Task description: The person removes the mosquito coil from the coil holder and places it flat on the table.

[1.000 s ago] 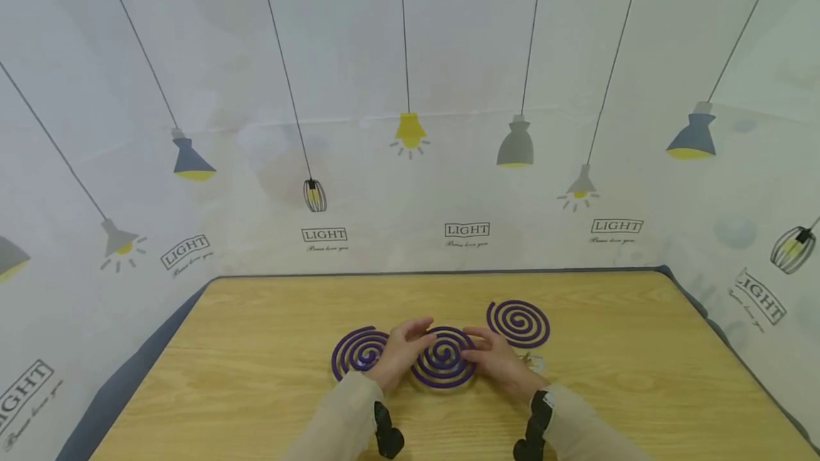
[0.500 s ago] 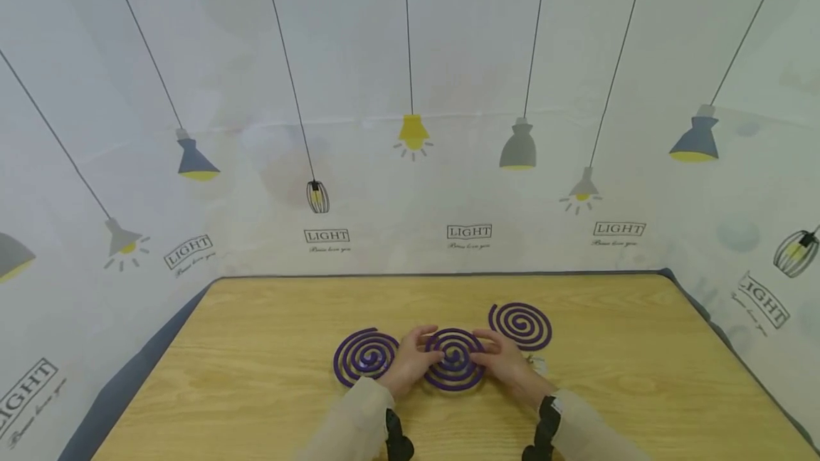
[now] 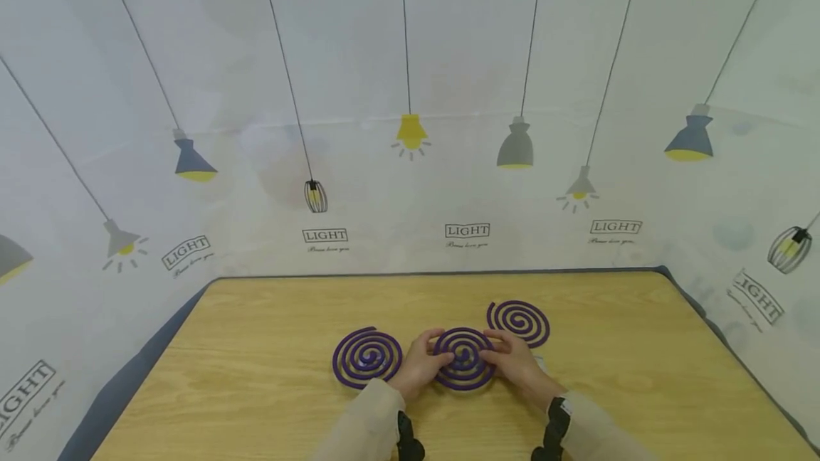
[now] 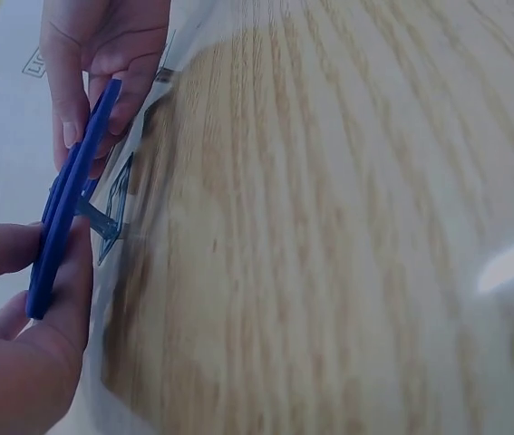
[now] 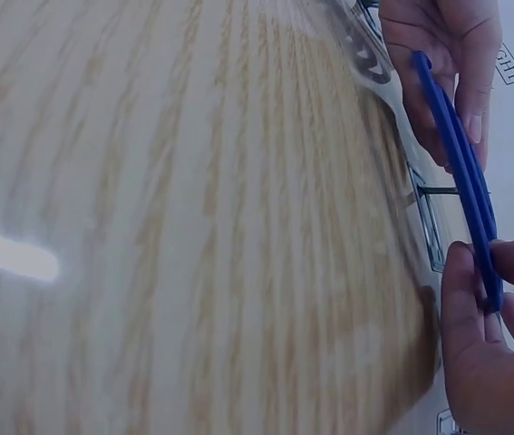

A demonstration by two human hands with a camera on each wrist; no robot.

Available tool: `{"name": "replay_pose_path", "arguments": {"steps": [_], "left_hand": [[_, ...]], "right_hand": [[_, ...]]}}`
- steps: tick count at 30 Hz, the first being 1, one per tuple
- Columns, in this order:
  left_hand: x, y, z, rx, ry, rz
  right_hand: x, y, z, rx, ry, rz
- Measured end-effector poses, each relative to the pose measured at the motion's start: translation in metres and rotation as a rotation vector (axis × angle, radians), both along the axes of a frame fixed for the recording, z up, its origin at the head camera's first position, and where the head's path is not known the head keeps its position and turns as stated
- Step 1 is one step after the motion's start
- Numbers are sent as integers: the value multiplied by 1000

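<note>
Head view: diffuse, slightly dim light; fine detail soft. Wrist views: cooler cast, rendering the purple coil (image 3: pixel 463 356) blue. White glare streaks the bench (image 3: pixel 243 368) at the left-wrist frame's right edge and the right-wrist frame's left edge. Dark patch, left-wrist lower left: shadow or reflection, undetermined.

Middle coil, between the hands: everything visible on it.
The middle coil is a flat purple spiral, bluer in the wrist views, matte, apparently whole; material unclear. It sits roughly level above the table, with a slim stand at its underside. The left hand and right hand pinch it from opposite sides.
</note>
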State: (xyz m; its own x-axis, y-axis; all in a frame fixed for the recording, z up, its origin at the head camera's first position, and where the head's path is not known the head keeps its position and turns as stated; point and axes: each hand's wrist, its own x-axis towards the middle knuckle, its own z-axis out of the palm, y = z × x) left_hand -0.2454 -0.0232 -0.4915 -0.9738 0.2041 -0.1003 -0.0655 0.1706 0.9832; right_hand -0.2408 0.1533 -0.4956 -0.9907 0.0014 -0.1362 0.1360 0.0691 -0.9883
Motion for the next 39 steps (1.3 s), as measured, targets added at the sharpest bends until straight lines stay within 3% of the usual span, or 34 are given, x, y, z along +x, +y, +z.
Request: {"name": "replay_pose_path", "arguments": {"steps": [13, 26, 39], "left_hand": [[4, 9, -1, 81, -17, 37], [3, 10, -5, 59, -10, 90], [2, 9, -3, 81, -33, 67]], "right_hand": [[3, 9, 1, -10, -31, 12], [2, 8, 5, -17, -53, 3], [3, 12, 4, -32, -55, 15]]}}
